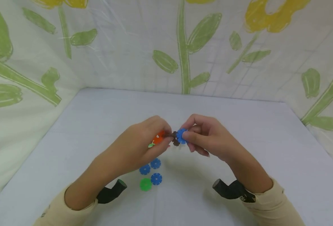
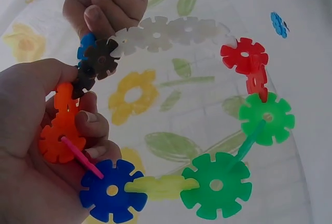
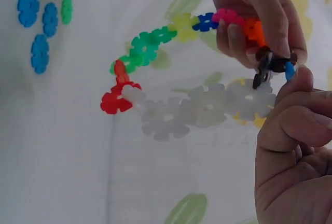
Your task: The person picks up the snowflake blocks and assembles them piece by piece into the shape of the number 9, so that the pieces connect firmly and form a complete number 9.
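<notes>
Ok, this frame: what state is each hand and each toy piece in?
Left hand: grips the orange disc end of the chain.
Right hand: pinches a blue disc at the other end.
Disc chain: linked into a near-closed ring, held up off the table.
Loose discs: three blue and one green, flat on the table.

Your left hand [image 2: 31,146] pinches the orange disc [image 2: 61,130] of a snowflake-disc ring [image 2: 215,185]; your right hand [image 2: 104,1] pinches the brown disc [image 2: 101,58] beside the white discs [image 2: 166,32].
</notes>
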A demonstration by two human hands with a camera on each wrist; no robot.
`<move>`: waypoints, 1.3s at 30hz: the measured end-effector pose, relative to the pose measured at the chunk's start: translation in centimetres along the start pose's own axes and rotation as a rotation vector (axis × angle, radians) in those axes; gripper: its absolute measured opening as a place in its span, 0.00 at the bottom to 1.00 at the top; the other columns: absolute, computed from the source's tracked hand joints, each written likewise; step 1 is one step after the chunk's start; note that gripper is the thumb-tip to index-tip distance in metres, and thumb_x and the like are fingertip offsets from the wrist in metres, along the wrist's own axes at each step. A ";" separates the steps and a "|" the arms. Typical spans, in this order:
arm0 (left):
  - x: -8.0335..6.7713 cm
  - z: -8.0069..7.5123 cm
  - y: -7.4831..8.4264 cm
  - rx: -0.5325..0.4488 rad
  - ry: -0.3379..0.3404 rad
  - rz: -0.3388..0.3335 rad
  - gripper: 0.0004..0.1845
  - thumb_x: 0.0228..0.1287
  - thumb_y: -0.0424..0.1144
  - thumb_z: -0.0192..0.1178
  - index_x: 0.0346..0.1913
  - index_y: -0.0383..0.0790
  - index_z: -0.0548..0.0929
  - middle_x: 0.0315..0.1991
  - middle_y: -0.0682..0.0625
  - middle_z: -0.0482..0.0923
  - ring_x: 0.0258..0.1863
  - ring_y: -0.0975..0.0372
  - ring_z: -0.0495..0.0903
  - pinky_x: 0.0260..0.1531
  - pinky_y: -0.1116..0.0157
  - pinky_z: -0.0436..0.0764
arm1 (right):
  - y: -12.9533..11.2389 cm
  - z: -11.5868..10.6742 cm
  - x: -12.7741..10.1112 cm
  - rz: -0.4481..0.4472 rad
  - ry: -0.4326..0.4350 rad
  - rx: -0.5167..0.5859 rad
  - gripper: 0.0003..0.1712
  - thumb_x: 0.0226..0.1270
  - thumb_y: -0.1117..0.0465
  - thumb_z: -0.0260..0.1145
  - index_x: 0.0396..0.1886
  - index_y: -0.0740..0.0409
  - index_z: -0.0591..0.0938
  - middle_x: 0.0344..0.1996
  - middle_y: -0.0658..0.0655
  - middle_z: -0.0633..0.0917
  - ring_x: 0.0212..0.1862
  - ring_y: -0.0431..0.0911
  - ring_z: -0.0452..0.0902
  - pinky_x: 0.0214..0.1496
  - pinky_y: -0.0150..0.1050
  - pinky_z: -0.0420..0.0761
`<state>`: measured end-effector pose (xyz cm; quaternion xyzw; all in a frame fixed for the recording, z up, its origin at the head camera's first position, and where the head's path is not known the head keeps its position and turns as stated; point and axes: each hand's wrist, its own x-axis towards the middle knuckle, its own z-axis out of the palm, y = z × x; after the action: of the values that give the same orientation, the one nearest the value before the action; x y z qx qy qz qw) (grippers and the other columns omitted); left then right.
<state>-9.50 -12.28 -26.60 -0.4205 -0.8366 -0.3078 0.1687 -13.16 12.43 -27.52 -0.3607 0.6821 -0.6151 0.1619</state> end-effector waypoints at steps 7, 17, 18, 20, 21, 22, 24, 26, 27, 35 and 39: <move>0.2 0.4 0.0 0.076 0.061 0.038 0.09 0.67 0.33 0.64 0.46 0.41 0.77 0.38 0.53 0.76 0.35 0.66 0.77 0.37 0.72 0.80 | -0.3 0.4 -0.2 0.050 0.060 0.028 0.03 0.75 0.68 0.59 0.42 0.66 0.74 0.19 0.58 0.79 0.13 0.47 0.62 0.10 0.35 0.58; 0.4 0.8 0.1 0.132 0.109 0.063 0.08 0.65 0.32 0.65 0.44 0.40 0.78 0.34 0.52 0.74 0.31 0.64 0.75 0.31 0.72 0.79 | -0.5 1.0 -0.2 0.086 0.128 0.085 0.08 0.75 0.65 0.61 0.42 0.66 0.73 0.20 0.58 0.82 0.13 0.45 0.67 0.09 0.34 0.57; 0.4 0.8 0.1 0.138 0.107 0.065 0.08 0.65 0.32 0.65 0.44 0.40 0.77 0.34 0.52 0.74 0.30 0.64 0.74 0.30 0.72 0.78 | -0.5 1.1 -0.2 0.079 0.127 0.089 0.08 0.75 0.65 0.61 0.42 0.66 0.73 0.20 0.58 0.82 0.13 0.45 0.68 0.09 0.34 0.57; 0.4 0.8 0.1 0.150 0.101 0.069 0.08 0.65 0.32 0.65 0.43 0.39 0.76 0.32 0.52 0.73 0.29 0.64 0.73 0.29 0.73 0.77 | -0.4 1.2 -0.2 0.061 0.124 0.101 0.07 0.74 0.65 0.61 0.41 0.65 0.73 0.20 0.58 0.83 0.13 0.45 0.69 0.09 0.34 0.56; 0.4 0.9 0.1 0.157 0.094 0.070 0.08 0.66 0.32 0.64 0.42 0.39 0.75 0.32 0.52 0.71 0.27 0.65 0.71 0.27 0.73 0.75 | -0.4 1.3 -0.2 0.048 0.121 0.106 0.05 0.74 0.67 0.61 0.40 0.64 0.73 0.21 0.58 0.83 0.12 0.45 0.69 0.08 0.35 0.56; 0.4 1.0 0.1 0.159 0.086 0.073 0.08 0.66 0.32 0.64 0.41 0.39 0.74 0.31 0.52 0.70 0.27 0.64 0.70 0.26 0.74 0.74 | -0.3 1.4 -0.1 0.038 0.121 0.106 0.04 0.74 0.68 0.60 0.40 0.64 0.74 0.20 0.58 0.83 0.12 0.45 0.69 0.08 0.35 0.57; 0.3 1.2 0.0 0.160 0.072 0.083 0.08 0.67 0.31 0.62 0.40 0.38 0.72 0.29 0.52 0.67 0.25 0.64 0.68 0.24 0.73 0.71 | -0.2 1.5 -0.1 0.030 0.121 0.107 0.02 0.73 0.70 0.59 0.38 0.63 0.74 0.20 0.58 0.83 0.12 0.45 0.69 0.08 0.36 0.56; 0.2 1.4 -0.1 0.153 0.048 0.095 0.09 0.68 0.31 0.61 0.38 0.38 0.70 0.28 0.52 0.65 0.25 0.63 0.65 0.23 0.72 0.68 | -0.1 1.6 0.0 0.050 0.121 0.104 0.04 0.73 0.72 0.58 0.37 0.62 0.75 0.19 0.58 0.83 0.12 0.44 0.69 0.08 0.35 0.57; 0.2 1.5 -0.2 0.150 0.035 0.102 0.09 0.69 0.31 0.61 0.38 0.38 0.70 0.28 0.52 0.64 0.24 0.63 0.65 0.23 0.72 0.67 | 0.0 1.6 0.0 0.064 0.119 0.101 0.04 0.72 0.73 0.58 0.36 0.62 0.75 0.19 0.59 0.83 0.12 0.44 0.69 0.08 0.34 0.58; 0.2 0.9 -0.5 0.068 0.015 0.026 0.11 0.68 0.38 0.66 0.41 0.40 0.74 0.32 0.54 0.71 0.29 0.66 0.72 0.29 0.72 0.75 | -0.4 1.5 0.1 0.126 0.074 0.066 0.07 0.75 0.66 0.60 0.45 0.67 0.73 0.19 0.63 0.81 0.12 0.48 0.70 0.10 0.33 0.63; 0.1 -0.8 -0.8 0.062 0.063 -0.016 0.25 0.55 0.46 0.77 0.50 0.38 0.79 0.41 0.53 0.80 0.35 0.66 0.77 0.35 0.70 0.81 | -0.2 0.9 0.2 0.105 0.074 -0.043 0.12 0.76 0.63 0.60 0.54 0.61 0.75 0.18 0.63 0.79 0.15 0.51 0.70 0.14 0.35 0.70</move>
<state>-10.24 -13.11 -26.21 -0.3984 -0.8433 -0.2962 0.2057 -12.67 11.62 -27.48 -0.3051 0.7187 -0.6038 0.1608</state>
